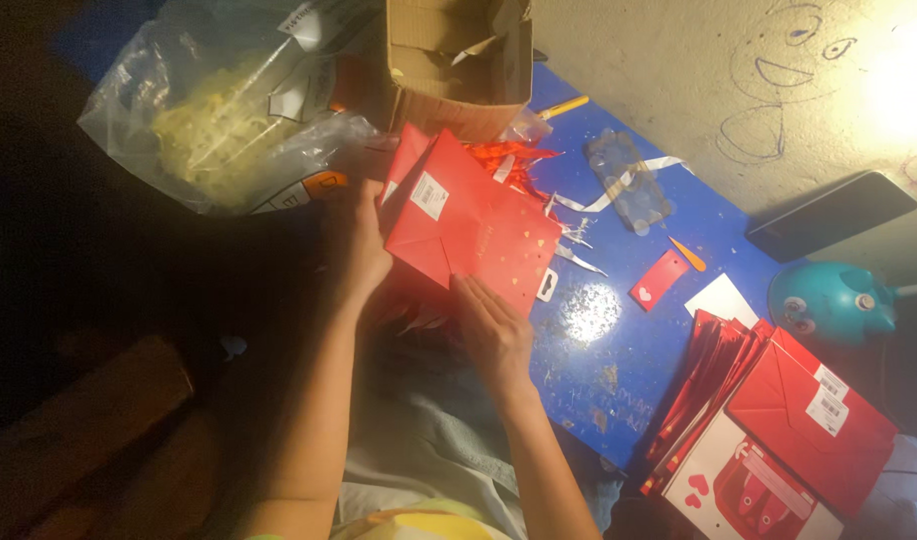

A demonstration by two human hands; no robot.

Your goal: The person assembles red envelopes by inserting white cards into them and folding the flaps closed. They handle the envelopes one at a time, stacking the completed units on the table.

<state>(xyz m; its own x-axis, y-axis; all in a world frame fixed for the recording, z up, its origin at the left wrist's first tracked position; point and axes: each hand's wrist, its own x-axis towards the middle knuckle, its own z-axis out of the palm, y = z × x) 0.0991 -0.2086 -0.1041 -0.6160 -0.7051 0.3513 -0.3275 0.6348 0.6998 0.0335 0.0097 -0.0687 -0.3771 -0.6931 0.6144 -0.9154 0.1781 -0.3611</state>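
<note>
**Two hands on a red paper bag at the table's near-left edge**

The left hand [357,243] grips the left side of a red bag [466,225], fingers closed round its edge, thumb side hidden behind the paper. The right hand [491,325] lies flat on the bag's lower face, fingers together and stretched toward its folded bottom flap, pressing rather than pinching. The bag is tilted, its base turned up toward the camera, a white sticker near its upper corner and small gold hearts along its right side. It hangs over the near-left edge of the blue table [599,370], partly above the person's lap.

Just behind the bag, at the table's far-left corner, stands an open cardboard box [459,60], with red ribbons [509,158] spilling between the two. Left of the box, off the table, lies a clear plastic sack [224,110] of pale yellow filling. Mid-table there is a small red tag [659,280] with a white heart, well apart from the hands. At the near-right edge a stack of flat red bags [769,400] rests. Beyond it, by the wall, sit a teal toy [829,300] and a dark phone [829,215].
</note>
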